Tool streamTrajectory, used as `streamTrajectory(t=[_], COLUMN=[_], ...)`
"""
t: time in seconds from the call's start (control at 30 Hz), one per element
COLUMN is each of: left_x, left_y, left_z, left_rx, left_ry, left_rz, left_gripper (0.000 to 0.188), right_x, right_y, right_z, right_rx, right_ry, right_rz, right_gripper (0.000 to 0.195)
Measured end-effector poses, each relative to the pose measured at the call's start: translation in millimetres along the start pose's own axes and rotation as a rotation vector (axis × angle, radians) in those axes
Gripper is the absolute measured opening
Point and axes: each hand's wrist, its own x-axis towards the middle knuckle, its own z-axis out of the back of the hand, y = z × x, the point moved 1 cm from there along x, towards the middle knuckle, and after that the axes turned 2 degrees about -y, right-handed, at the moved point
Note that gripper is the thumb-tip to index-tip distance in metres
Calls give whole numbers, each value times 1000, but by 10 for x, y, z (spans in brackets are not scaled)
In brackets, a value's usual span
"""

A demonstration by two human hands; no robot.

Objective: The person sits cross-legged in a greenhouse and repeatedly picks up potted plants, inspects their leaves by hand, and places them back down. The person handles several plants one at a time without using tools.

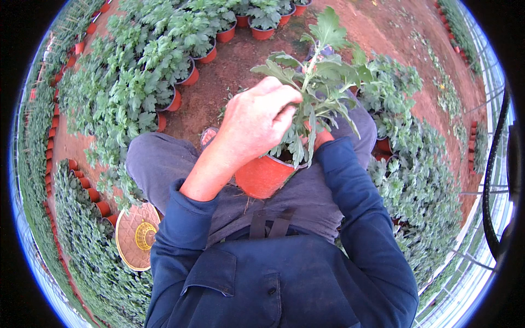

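A red-orange plastic pot (264,176) holding a leafy green plant (313,78), which looks like a chrysanthemum, sits tilted between my thighs. Thin roots hang below the pot. My left hand (258,115) is over the pot's left side, back upward, its thumb and forefinger pinched on the plant beside a pale upright stem. On the plant's right side, my right hand (322,137) reaches in among the lower leaves. Foliage hides most of its fingers, so its grip cannot be made out.
Potted plants (164,53) crowd the reddish soil ahead and left; more pots (422,164) stand close on my right. A woven conical hat (137,238) lies by my left elbow. Loose leaves (449,98) are scattered on the ground at the right. A dark cable (492,176) crosses the right rim.
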Motion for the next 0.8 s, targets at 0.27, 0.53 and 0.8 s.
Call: streamTrajectory(t=[0.27,0.53,0.8], left_x=[77,28,-82], left_y=[-103,-170,-207], left_z=[10,-3,-102], left_rx=[-91,-101,231], left_ry=[-158,54,-179], left_rz=[87,26,-95], left_gripper=[28,28,15], right_x=[89,17,-1], right_y=[242,430,281], right_z=[78,160,76], right_rx=[257,293,150], right_ry=[29,8,-16], right_rz=[241,331,229], right_gripper=[42,42,42])
